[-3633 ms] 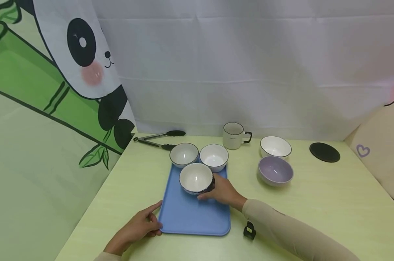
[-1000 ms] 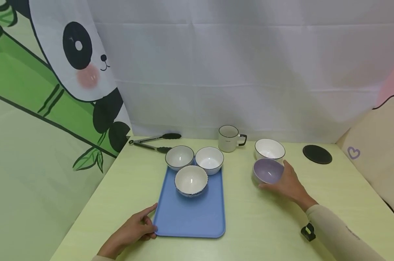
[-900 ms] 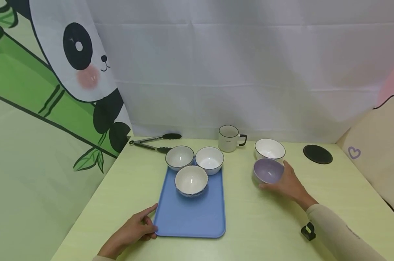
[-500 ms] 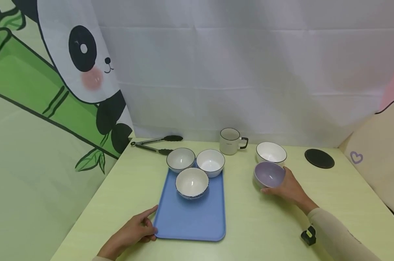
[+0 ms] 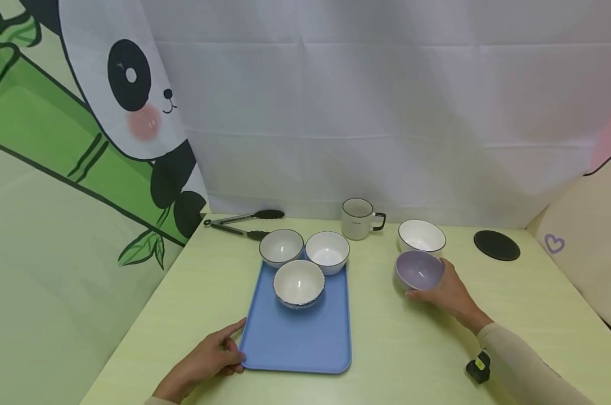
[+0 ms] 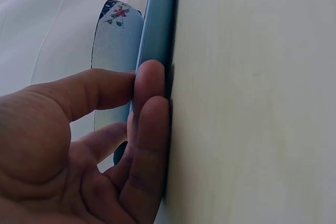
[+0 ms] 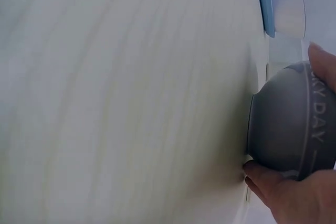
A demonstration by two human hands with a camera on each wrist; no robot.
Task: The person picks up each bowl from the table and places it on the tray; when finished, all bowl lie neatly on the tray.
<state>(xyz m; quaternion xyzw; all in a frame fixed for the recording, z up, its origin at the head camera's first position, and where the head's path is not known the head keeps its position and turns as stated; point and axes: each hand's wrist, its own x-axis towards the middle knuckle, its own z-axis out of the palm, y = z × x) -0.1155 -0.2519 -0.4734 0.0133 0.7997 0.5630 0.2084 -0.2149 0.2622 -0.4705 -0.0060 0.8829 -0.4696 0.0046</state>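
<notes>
Here, at the near left edge of the table (image 5: pixel 538 292), the left hand (image 5: pixel 204 363) lies with relaxed, nearly straight fingers (image 6: pixel 149 129) touching the near left corner of the blue tray (image 5: pixel 295 337). Three white bowls sit at the tray's far end: two side by side (image 5: pixel 281 246) (image 5: pixel 327 251) at the far edge, and one flower-patterned bowl (image 5: pixel 299 284) just in front of them. Tongs (image 5: pixel 242 222) and a mug (image 5: pixel 358 218) lie along the table's far edge. Right of the tray, the right hand (image 5: pixel 447 292) grips the purple bowl (image 5: pixel 418 270), tilted toward the tray, its base at the table surface. A white bowl (image 5: pixel 421 236) stands just behind it; a black coaster (image 5: pixel 497 246) lies toward the far right corner.
</notes>
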